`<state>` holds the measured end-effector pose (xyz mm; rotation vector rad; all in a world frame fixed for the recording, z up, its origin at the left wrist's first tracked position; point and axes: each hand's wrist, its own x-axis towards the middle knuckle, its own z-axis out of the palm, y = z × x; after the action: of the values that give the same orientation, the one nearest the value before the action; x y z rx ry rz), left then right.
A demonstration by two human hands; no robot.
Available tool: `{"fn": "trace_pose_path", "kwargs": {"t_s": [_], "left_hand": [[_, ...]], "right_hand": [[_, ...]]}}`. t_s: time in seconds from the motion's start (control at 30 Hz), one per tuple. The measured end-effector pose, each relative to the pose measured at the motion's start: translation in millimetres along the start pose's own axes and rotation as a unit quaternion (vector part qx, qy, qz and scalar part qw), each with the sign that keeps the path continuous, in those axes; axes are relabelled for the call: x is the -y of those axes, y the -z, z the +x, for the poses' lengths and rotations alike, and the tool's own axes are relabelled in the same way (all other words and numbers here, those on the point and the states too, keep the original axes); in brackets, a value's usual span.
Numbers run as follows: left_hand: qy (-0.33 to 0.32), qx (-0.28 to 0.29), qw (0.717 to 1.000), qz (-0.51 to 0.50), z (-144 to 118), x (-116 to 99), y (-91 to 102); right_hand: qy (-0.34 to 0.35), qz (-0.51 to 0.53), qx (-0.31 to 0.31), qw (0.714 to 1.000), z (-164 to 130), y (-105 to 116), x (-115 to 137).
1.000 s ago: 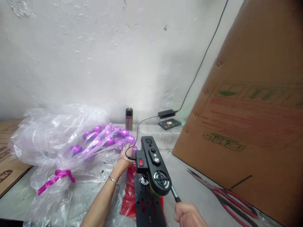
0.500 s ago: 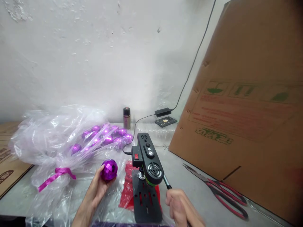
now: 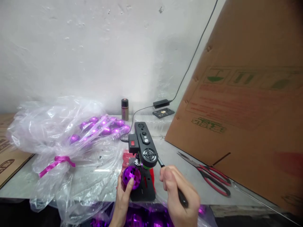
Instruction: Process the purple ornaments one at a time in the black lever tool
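Holding a faceted purple ball (image 3: 131,177) against the black base plate (image 3: 144,189) of a small desk press (image 3: 143,148), the left hand (image 3: 123,198) has its fingers curled around the ball, thumb up along its right side. The ball sits at the near edge of the desk (image 3: 175,176), just below the press's black head and touching the left side of its upright. The right hand (image 3: 181,197) is closed in a fist around the press's black lever handle (image 3: 165,171), which slopes down from the head toward the person. A red switch shows on the left of the head, and a black cable (image 3: 129,126) runs from it back toward the wall. A red bag (image 3: 125,157) lies under the base plate. Left of the press, a big clear plastic bag (image 3: 52,135), tied with a pink ribbon (image 3: 55,163), holds more purple balls (image 3: 104,126). Toward the far edge stand a small dark can (image 3: 124,108), a black power adapter (image 3: 162,103) and a flat black remote (image 3: 163,112). Red-handled scissors (image 3: 208,176) lie at the right, just beside a large cardboard sheet (image 3: 248,104) leaning against the wall. Below the near edge, more purple ornaments (image 3: 142,219) show in plastic.
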<state>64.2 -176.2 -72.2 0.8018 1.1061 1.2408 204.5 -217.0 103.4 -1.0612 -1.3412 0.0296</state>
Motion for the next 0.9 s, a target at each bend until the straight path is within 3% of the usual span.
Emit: {"fn": "trace_pose_path", "kwargs": {"t_s": [0.07,0.23,0.4,0.9], "left_hand": [[-0.039,-0.014,0.998,0.054,5.2,0.4,-1.2],[-0.069,0.021,0.99,0.117,14.3,-2.4,-1.1],[-0.112,0.035,0.967,0.228,13.1,3.9,-1.3],[-0.205,0.112,0.922,0.309,12.6,23.6,11.0]], "right_hand": [[0.004,-0.002,0.006,1.0,-1.7,-0.2,1.0],[0.017,0.0,0.0,1.0,-5.9,0.3,0.1],[0.004,-0.006,0.01,1.0,-7.1,1.6,-1.1],[0.0,-0.01,0.014,1.0,-11.3,2.6,-2.6]]}}
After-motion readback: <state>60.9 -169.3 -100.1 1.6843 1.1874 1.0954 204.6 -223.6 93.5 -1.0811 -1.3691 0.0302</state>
